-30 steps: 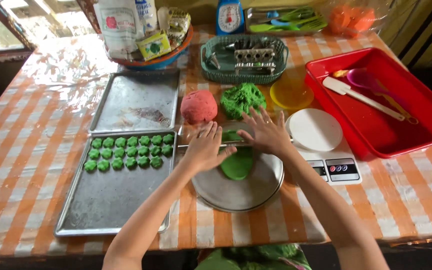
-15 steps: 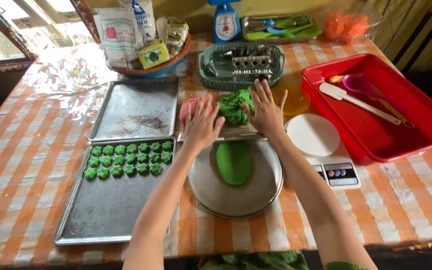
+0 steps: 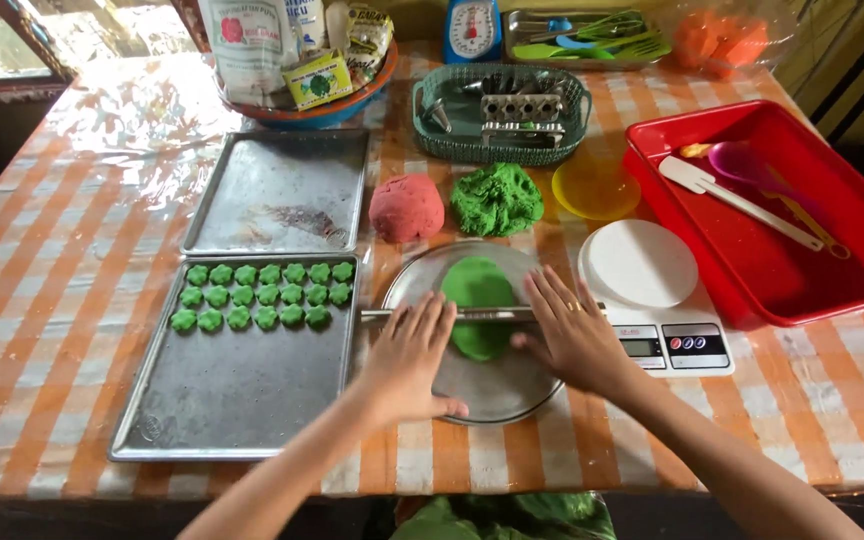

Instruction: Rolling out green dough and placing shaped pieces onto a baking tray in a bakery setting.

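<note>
Moved: both hands have drawn back toward the person, bringing the rolling pin (image 3: 462, 314) to the middle of the dough.
Left hand (image 3: 407, 358): flat, fingers spread, palm pressing the pin, gripping nothing.
Right hand (image 3: 574, 335): likewise flat and open on the pin.
Green dough (image 3: 478, 305): flattened oval on the round metal plate (image 3: 512, 390), under the pin.
Baking tray (image 3: 222, 400): left, holds small green cookies (image 3: 262, 296).
Farther: pink dough ball (image 3: 406, 207), rough green dough lump (image 3: 496, 198).
</note>
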